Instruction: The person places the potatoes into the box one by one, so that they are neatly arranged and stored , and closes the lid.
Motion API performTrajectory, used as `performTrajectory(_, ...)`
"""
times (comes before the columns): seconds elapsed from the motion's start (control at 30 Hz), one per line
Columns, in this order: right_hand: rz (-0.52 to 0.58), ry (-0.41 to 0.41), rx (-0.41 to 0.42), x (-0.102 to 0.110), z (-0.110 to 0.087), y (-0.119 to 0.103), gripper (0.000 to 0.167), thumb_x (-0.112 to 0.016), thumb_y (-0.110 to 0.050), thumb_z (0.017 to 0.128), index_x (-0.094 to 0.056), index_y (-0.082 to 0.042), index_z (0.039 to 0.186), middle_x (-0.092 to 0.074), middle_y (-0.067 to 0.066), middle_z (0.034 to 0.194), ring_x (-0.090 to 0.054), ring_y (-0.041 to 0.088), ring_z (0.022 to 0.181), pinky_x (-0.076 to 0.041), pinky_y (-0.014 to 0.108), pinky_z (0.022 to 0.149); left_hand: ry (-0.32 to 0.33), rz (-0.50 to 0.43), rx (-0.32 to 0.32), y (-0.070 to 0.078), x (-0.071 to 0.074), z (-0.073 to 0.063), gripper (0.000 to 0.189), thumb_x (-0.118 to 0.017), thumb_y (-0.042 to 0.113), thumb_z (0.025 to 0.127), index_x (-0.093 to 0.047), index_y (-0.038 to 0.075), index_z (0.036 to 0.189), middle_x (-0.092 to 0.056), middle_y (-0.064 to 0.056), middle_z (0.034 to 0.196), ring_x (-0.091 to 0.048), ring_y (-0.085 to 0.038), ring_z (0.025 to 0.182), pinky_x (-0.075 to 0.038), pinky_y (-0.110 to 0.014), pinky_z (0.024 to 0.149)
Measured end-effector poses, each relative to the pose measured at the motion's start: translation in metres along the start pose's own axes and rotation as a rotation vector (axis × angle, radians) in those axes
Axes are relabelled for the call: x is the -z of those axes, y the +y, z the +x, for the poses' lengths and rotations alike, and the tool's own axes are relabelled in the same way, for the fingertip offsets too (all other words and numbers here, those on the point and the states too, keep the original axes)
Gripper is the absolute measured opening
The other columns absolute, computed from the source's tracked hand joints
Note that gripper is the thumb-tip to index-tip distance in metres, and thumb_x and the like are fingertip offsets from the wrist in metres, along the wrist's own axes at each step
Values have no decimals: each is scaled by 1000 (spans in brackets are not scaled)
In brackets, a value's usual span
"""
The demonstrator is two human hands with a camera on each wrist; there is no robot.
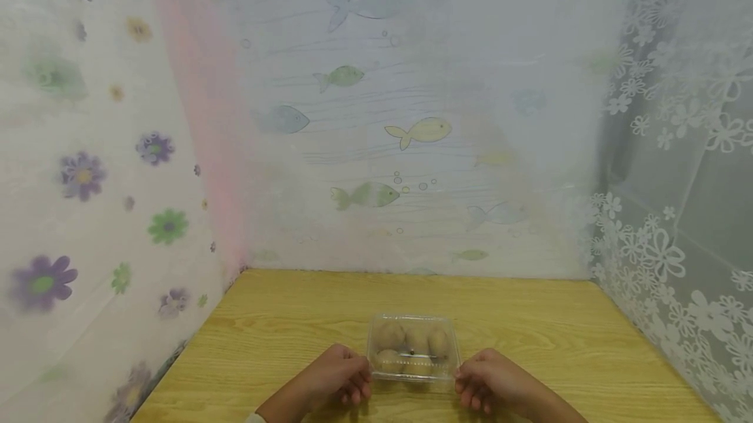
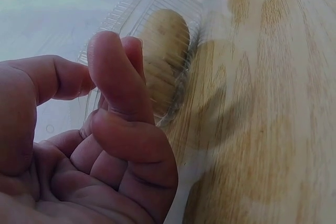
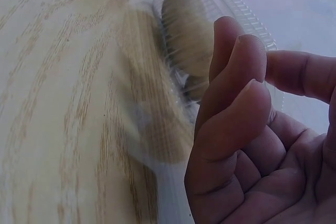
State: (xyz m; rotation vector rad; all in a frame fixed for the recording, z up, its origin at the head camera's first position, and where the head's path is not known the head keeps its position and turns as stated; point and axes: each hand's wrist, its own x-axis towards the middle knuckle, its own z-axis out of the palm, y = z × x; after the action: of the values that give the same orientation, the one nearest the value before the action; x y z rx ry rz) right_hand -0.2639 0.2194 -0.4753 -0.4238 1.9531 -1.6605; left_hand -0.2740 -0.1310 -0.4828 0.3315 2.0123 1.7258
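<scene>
A clear plastic clamshell box (image 1: 414, 378) holds several potatoes (image 1: 390, 336), yellow-brown and rounded, seen through its lid. My left hand (image 1: 341, 374) pinches the box's near left corner between thumb and forefinger, its other fingers curled below. At the near right corner, my right hand (image 1: 494, 378) pinches the rim in the same way. In the left wrist view, a potato (image 2: 167, 38) shows through the ribbed side wall behind the fingers. The right wrist view also has potatoes (image 3: 186, 30) behind the plastic, partly covered by my fingers.
Under the box lies a wood-grain tabletop (image 1: 282, 318). A fish-print sheet (image 1: 423, 214) hangs along the back edge. Flower-print sheets stand at the left (image 1: 117, 214) and right (image 1: 665, 266), closing in the sides.
</scene>
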Motion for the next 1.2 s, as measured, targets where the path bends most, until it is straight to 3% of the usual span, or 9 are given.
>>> performTrajectory(1.2,5,-46,21,2,0,0,26,-58,-17,100,-73,-6,81,-71,-4,66,-59,2,54,-46,17,47,-7,-17,-12,-1,-2,1,19,-63,15,90,-67,7,74,-69,0,62,-57,-5,47,-41,-17,44)
